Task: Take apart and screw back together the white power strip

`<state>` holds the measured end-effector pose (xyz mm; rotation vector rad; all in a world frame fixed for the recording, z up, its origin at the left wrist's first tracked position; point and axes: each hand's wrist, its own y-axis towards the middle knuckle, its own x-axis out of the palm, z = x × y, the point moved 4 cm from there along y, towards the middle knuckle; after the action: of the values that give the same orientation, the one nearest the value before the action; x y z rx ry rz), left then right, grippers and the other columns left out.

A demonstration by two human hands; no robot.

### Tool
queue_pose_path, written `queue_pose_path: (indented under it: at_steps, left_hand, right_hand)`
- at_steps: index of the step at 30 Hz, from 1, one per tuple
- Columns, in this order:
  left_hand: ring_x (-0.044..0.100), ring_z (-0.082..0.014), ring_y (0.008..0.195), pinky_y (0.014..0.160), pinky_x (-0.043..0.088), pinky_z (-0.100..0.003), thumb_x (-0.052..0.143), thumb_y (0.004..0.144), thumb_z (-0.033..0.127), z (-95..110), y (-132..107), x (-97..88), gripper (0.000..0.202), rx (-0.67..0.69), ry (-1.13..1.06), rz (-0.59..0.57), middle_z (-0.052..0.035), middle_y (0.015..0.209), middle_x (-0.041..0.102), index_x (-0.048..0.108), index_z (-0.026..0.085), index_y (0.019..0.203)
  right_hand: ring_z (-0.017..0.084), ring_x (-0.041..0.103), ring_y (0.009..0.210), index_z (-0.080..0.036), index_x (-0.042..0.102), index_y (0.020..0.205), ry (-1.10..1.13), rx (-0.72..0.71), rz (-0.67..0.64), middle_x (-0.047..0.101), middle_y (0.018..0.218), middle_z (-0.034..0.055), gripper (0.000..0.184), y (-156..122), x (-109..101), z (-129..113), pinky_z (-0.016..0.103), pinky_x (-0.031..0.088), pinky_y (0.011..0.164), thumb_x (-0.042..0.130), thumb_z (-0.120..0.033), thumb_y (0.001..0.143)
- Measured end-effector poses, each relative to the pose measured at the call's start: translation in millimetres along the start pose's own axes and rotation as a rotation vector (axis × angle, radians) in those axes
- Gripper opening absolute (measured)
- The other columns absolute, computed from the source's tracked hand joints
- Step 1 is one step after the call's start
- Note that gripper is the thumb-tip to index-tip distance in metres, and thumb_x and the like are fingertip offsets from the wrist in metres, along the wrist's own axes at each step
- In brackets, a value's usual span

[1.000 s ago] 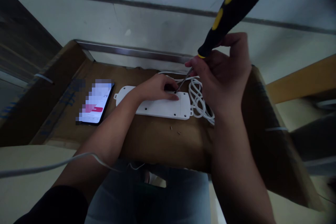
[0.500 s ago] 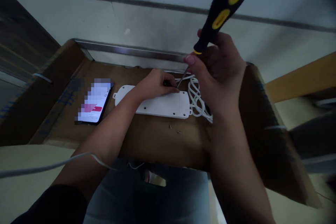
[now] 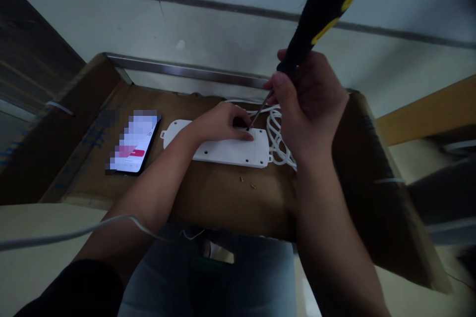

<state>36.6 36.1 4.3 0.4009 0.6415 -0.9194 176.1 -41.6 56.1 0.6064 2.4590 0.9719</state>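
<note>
A white power strip (image 3: pixel 226 150) lies face down on a cardboard sheet (image 3: pixel 208 198), its back showing several screw holes. My left hand (image 3: pixel 219 124) rests on its far edge, fingers curled and pressed on the casing. My right hand (image 3: pixel 310 99) is closed around a black and yellow screwdriver (image 3: pixel 323 7), held upright and tilted. The metal tip of the screwdriver reaches down to the strip near my left fingertips. The strip's white cord (image 3: pixel 280 141) lies coiled at its right end.
Two small screws (image 3: pixel 247 182) lie loose on the cardboard in front of the strip. A phone (image 3: pixel 134 143) with a lit screen lies to the left. A thin white cable (image 3: pixel 74 233) crosses my left forearm. Raised cardboard flaps stand on both sides.
The screwdriver handle has swung a little and turned in my right hand, while its tip stays by my left fingers. My left hand has barely shifted on the strip.
</note>
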Motion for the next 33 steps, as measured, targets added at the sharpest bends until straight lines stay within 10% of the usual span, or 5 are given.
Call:
queue_pose_path:
  at_steps: [33]
  left_hand:
    - [0.069, -0.0182, 0.085, 0.081, 0.051, -0.031, 0.082, 0.077, 0.038, 0.0, 0.4, 0.9, 0.033, 0.002, 0.031, 0.024, -0.0053, 0.094, 0.079, 0.081, 0.015, 0.101]
  right_hand:
    - [0.015, 0.063, 0.070, -0.031, 0.070, 0.117, 0.179, -0.077, 0.021, 0.062, 0.079, -0.0028, 0.022, 3.9, -2.3, -1.7, 0.033, 0.047, 0.060, 0.070, -0.039, 0.096]
